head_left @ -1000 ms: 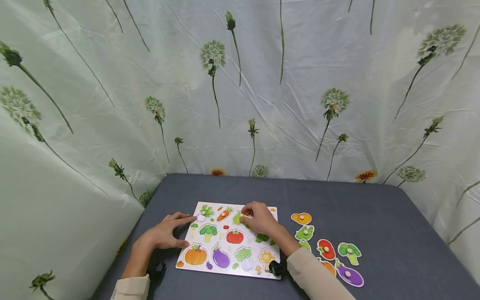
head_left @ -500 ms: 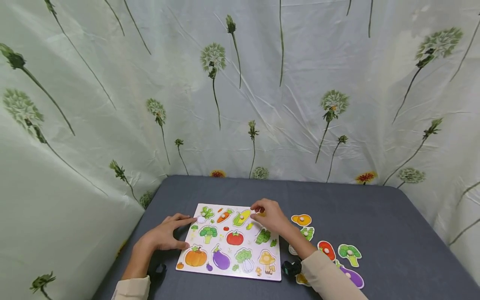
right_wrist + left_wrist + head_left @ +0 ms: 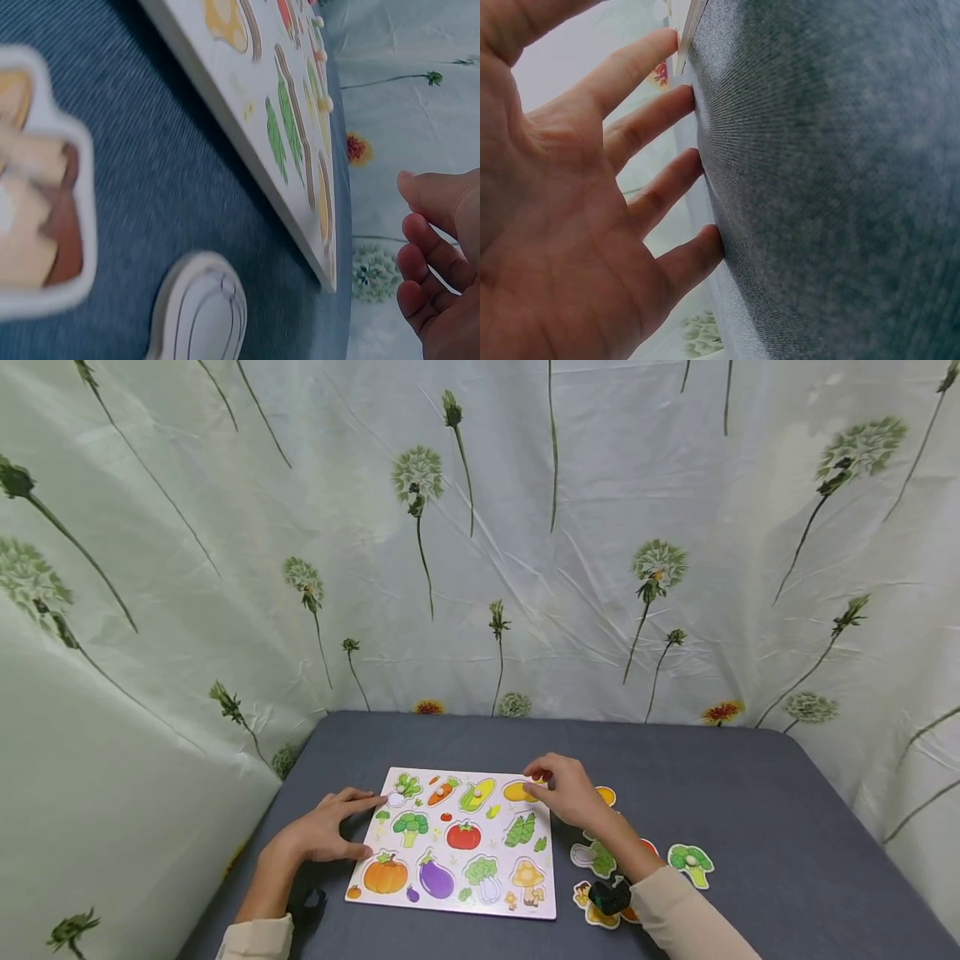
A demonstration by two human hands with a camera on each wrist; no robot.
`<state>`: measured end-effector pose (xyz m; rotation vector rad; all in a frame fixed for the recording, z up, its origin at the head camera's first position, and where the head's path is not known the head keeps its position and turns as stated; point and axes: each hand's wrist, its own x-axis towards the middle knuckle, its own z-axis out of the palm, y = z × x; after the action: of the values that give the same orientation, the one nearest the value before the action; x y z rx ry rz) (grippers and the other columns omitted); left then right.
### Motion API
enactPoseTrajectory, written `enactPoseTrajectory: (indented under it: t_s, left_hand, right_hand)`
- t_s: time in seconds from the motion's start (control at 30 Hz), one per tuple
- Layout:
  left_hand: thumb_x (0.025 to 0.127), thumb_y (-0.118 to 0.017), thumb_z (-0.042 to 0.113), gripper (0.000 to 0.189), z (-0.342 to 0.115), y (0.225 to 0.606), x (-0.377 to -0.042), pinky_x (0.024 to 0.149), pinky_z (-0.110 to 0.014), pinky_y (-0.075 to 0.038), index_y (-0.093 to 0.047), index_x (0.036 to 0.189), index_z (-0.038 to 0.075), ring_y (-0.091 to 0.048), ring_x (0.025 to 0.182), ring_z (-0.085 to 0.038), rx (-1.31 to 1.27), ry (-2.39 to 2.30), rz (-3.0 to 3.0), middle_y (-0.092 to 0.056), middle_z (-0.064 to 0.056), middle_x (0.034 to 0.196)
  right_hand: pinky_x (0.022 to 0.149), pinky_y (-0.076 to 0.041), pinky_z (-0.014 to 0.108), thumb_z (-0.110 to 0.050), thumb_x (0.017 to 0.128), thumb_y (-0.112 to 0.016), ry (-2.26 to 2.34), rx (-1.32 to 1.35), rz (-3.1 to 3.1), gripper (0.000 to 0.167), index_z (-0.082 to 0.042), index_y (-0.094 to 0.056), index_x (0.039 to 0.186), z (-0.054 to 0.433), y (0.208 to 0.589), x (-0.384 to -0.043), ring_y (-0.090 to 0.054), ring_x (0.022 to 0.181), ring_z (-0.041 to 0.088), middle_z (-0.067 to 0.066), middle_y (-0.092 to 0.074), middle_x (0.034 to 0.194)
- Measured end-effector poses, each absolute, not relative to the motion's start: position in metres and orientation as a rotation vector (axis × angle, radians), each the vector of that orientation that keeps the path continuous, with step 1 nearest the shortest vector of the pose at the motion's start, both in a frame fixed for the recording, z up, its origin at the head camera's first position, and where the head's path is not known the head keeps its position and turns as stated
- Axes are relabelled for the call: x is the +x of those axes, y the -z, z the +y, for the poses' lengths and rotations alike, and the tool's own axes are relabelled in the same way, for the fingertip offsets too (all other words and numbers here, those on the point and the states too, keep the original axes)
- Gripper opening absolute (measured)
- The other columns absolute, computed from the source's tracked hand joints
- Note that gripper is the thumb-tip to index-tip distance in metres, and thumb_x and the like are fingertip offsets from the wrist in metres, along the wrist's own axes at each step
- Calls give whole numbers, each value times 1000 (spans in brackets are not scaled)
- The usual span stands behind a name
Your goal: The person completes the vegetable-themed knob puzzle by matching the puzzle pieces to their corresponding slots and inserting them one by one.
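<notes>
The vegetable puzzle board [image 3: 492,827] lies flat on the counter [image 3: 420,739], its far row carrying a knobbed turnip-like piece [image 3: 407,786], carrot piece [image 3: 444,792] and corn piece [image 3: 476,796]. The left hand [image 3: 322,827], fingers spread and grasping nothing, touches the board's left edge, apparently steadying it. The right hand [image 3: 566,789] is empty, fingers loosely bent, at the board's far right corner by a yellow printed shape [image 3: 517,791]. Loose pieces lie right of the board, presumably for easy reach: bok choy piece [image 3: 594,858] and mushroom piece [image 3: 45,210] nearer it, broccoli piece [image 3: 691,862] farther out. The right forearm [image 3: 633,852] and black wrist device [image 3: 611,896] hide parts of others. Behind the board hangs a flower-printed curtain [image 3: 465,568].
</notes>
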<state>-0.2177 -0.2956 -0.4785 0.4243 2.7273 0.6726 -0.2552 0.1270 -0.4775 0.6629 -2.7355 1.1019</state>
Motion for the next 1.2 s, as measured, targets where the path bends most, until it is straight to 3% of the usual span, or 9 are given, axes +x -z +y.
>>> enactPoseTrajectory:
  t_s: [0.13,0.53,1.2]
  left_hand:
    - [74,-85,43,85,-295,481,-218,102,-74,-38,-55,150,24,-40,135,-41,426,-676,2728,-46,-15,154]
    - [74,-85,43,85,-295,480,-218,102,-73,-38,-55,151,21,-40,134,-41,438,-659,2734,-46,-16,152]
    - [73,-85,43,87,-293,480,-217,103,-73,-38,-53,152,22,-40,133,-40,414,-640,2747,-46,-15,153]
  right_hand:
    - [79,-50,34,-16,92,-78,-1068,632,-2741,15,-13,-76,106,138,478,-252,-63,89,23,5,-70,99]
    - [81,-53,40,-12,92,-77,-1030,556,-2745,19,-7,-76,110,174,477,-246,-63,91,17,1,-70,100]
    - [74,-54,34,-14,91,-79,-941,373,-2805,14,-5,-77,101,222,493,-248,-63,81,14,4,-70,92]
